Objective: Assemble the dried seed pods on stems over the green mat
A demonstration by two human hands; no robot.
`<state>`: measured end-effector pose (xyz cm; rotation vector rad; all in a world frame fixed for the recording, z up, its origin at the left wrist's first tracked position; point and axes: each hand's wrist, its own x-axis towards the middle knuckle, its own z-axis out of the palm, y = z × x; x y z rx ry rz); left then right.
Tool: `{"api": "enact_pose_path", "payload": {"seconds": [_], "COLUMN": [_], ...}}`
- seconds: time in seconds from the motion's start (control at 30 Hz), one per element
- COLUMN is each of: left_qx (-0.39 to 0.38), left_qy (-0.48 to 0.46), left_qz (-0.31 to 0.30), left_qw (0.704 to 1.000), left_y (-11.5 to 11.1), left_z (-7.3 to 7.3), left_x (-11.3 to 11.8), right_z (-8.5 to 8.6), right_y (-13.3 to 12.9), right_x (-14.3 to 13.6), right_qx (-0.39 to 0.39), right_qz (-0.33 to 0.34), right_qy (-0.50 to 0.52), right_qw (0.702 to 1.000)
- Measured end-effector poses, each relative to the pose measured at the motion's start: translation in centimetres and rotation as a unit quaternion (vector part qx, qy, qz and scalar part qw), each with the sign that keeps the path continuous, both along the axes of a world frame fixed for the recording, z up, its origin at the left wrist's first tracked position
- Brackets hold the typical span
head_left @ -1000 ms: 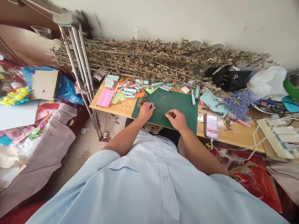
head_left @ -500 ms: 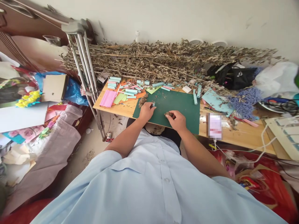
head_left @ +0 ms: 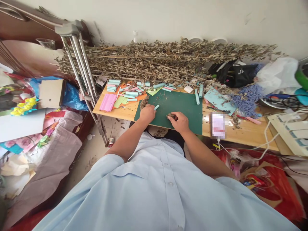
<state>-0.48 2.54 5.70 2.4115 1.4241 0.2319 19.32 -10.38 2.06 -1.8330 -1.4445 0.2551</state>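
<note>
A light-blue paper tube [head_left: 157, 107] sticks out to the right from my left hand [head_left: 147, 114], whose fingers are closed around it. Just behind that hand lies a clump of crumbled dried leaves [head_left: 144, 102]. My right hand [head_left: 180, 121] pinches a small wad of dried leaves [head_left: 170, 115] above the front part of the green mat [head_left: 185, 104]. The two hands are apart. Rolled blue and pink tubes [head_left: 131, 94] lie in a pile on the table's left part, near pink paper sheets [head_left: 107, 102].
Long dried plant stalks [head_left: 154, 61] stretch along the wall behind the mat. At the left stands a metal crutch [head_left: 81, 67]. Toward the right are a phone [head_left: 218, 125] on a cable, blue cord [head_left: 247, 99], and a white power strip [head_left: 288, 131].
The tube in my left hand has tipped over from roughly upright and now points right. My right hand still holds the leaves. The whole view has shifted slightly.
</note>
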Motion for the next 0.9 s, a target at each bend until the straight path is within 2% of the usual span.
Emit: {"api": "enact_pose_path", "payload": {"seconds": [0.13, 0.2, 0.27, 0.37, 0.43, 0.5, 0.67, 0.9], "left_qx": [0.023, -0.045, -0.171, -0.375, -0.45, -0.476, -0.497, -0.512], "left_qy": [-0.168, -0.269, -0.354, -0.423, -0.445, -0.467, -0.49, -0.501], "left_qz": [-0.032, -0.053, -0.013, 0.034, 0.036, 0.047, 0.091, 0.081], "left_qw": [0.985, 0.961, 0.919, 0.824, 0.773, 0.743, 0.71, 0.693], "left_y": [-2.0, -3.3, -4.2, -4.4, -4.1, -3.8, -3.3, -3.2], "left_z": [-0.4, -0.8, -1.1, -1.1, -0.8, -0.6, -0.8, -1.0], "left_x": [0.5, 1.4, 2.4, 3.4, 3.6, 3.7, 3.6, 3.6], "right_z": [0.6, 0.9, 1.1, 1.2, 1.1, 1.1, 1.2, 1.8], "right_y": [-0.2, -0.3, -0.4, -0.2, 0.0, 0.2, 0.2, 0.2], "right_x": [-0.1, -0.2, -0.3, -0.3, -0.3, -0.3, 0.2, 1.5], "right_qx": [0.003, 0.01, 0.02, 0.023, 0.021, 0.023, -0.004, -0.004], "right_qz": [0.017, 0.033, 0.045, 0.043, 0.04, 0.04, 0.069, 0.118], "right_qy": [0.005, 0.01, 0.015, 0.019, 0.024, 0.032, 0.062, 0.042], "right_qw": [1.0, 0.999, 0.999, 0.999, 0.999, 0.998, 0.996, 0.992]}}
